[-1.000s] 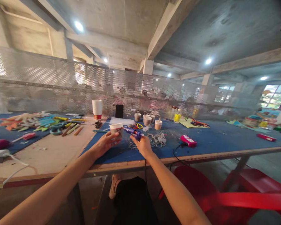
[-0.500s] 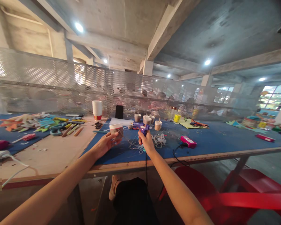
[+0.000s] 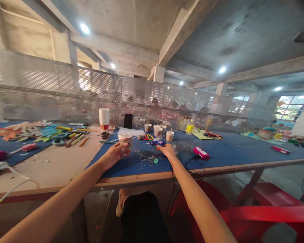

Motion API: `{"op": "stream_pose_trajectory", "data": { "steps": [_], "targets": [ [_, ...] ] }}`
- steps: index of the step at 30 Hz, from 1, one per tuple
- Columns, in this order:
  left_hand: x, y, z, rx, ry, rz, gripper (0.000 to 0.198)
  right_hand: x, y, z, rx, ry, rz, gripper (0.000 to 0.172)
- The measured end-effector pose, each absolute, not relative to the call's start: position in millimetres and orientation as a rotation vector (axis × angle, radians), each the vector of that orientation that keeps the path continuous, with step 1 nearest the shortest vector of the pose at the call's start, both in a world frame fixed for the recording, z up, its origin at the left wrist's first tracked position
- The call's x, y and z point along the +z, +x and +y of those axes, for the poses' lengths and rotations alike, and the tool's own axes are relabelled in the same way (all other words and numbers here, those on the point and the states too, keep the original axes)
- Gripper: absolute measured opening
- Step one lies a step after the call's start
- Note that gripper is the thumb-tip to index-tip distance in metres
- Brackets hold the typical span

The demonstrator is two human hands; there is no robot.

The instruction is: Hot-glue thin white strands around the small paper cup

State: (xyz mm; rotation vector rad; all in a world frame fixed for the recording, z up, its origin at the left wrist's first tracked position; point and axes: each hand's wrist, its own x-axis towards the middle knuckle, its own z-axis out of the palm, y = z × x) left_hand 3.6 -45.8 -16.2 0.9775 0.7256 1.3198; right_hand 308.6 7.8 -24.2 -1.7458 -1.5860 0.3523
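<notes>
My left hand (image 3: 114,154) grips a paper cup (image 3: 125,141) held upright just above the blue table top (image 3: 233,150). My right hand (image 3: 168,150) is farther right, fingers closed round a purple glue gun (image 3: 157,143) that points left, low over the table. Its black cord (image 3: 172,182) drops over the table's front edge. Loose pale string (image 3: 145,158) lies on the blue surface between my hands.
Small string-wrapped cups (image 3: 157,130) stand behind the glue gun. A pink device (image 3: 201,153) lies to the right. A stack of white cups (image 3: 104,118), scissors and coloured sticks (image 3: 66,136) sit to the left. A mesh screen (image 3: 53,91) backs the table, with people behind it. Red chairs (image 3: 263,209) stand at lower right.
My right hand has carried the glue gun away from the cup, rightward and down toward the table. My left hand keeps the cup where it was.
</notes>
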Motion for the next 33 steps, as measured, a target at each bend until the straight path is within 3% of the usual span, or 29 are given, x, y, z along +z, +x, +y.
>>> {"op": "stream_pose_trajectory", "data": {
  "steps": [6, 13, 16, 18, 22, 27, 33],
  "targets": [
    [-15, 4, -47, 1.316, 0.972, 0.724, 0.028, -23, 306, 0, 0.198, -1.903, -1.695, 0.046],
    [-16, 3, -45, 1.306, 0.980, 0.740, 0.035, -26, 301, -3, -0.026, -1.961, -1.665, 0.041],
    [-15, 4, -46, 1.301, 0.991, 0.744, 0.037, -22, 291, -8, -0.165, -1.698, -1.663, 0.025],
    [-14, 4, -47, 1.295, 1.006, 0.755, 0.039, -17, 275, -12, -0.084, -1.414, -1.737, 0.019],
    [-14, 5, -49, 1.284, 1.041, 0.771, 0.044, -7, 229, -20, 0.385, -0.910, -1.902, 0.026],
    [-14, 6, -51, 1.323, 1.058, 0.776, 0.038, -7, 189, -18, 0.485, -0.925, -1.901, 0.029],
    [-15, 5, -49, 1.306, 1.070, 0.780, 0.047, -15, 187, -7, 0.707, -0.791, -1.787, 0.020]
  ]
}}
